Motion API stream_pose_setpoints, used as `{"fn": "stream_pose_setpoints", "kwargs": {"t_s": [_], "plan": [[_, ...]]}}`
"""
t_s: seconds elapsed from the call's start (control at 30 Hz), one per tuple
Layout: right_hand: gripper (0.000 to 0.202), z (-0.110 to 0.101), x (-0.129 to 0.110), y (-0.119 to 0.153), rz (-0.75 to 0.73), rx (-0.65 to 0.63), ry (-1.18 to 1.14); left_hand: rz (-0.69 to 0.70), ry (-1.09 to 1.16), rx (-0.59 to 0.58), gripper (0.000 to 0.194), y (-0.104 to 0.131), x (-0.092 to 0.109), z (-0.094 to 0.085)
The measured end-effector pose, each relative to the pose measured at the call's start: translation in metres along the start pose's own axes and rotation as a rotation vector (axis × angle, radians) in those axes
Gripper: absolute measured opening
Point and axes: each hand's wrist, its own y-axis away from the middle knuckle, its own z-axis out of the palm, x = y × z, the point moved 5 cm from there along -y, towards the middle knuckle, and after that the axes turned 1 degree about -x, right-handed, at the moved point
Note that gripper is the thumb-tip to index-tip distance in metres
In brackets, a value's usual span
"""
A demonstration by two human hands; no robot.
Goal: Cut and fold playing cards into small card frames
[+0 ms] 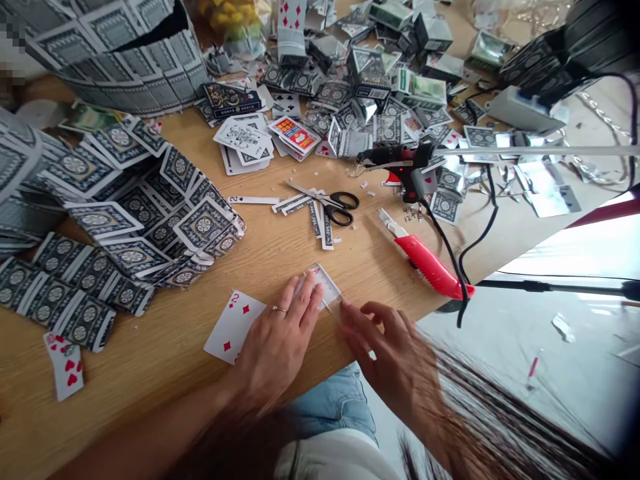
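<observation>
My left hand [283,327] lies flat on the wooden table, its fingertips pressing a clear ruler-like strip [327,287] over a playing card with a red A. My right hand [383,333] has thumb and fingers closed at the strip's right edge; part of the grip is hidden. Left of my left hand is a two of diamonds card [233,325], partly under the hand. Black-handled scissors [333,203] lie open beyond the hands, across narrow cut card strips [320,223]. A red-handled cutter [433,267] rests near the table's right edge.
A glue gun [407,163] with a trailing black cable is beyond the cutter. At the left stand a bowl-like structure of folded cards [200,223] and a bigger card structure [135,60]. Card boxes [370,73] and loose cards crowd the back. The table edge [320,383] runs near my body.
</observation>
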Motion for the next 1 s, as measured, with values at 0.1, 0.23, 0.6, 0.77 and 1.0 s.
{"fn": "stream_pose_setpoints", "kwargs": {"t_s": [0.1, 0.23, 0.6, 0.77, 1.0], "plan": [[0.029, -0.001, 0.000, -0.019, -0.071, 0.008, -0.075, 0.001, 0.019, -0.001, 0.054, 0.001, -0.001, 0.004], [0.035, 0.005, -0.006, -0.037, -0.160, -0.002, -0.163, 0.008, 0.044, 0.034, 0.050, 0.000, -0.003, 0.005], [0.044, 0.011, -0.002, -0.036, -0.110, -0.009, -0.249, 0.009, 0.040, 0.103, 0.042, -0.010, -0.005, -0.002], [0.042, 0.010, -0.002, -0.037, -0.106, 0.000, -0.253, 0.015, 0.051, 0.078, 0.042, -0.010, -0.006, -0.001], [0.048, 0.012, -0.001, -0.037, -0.094, -0.018, -0.255, 0.006, 0.047, 0.106, 0.041, -0.012, -0.006, -0.004]]}}
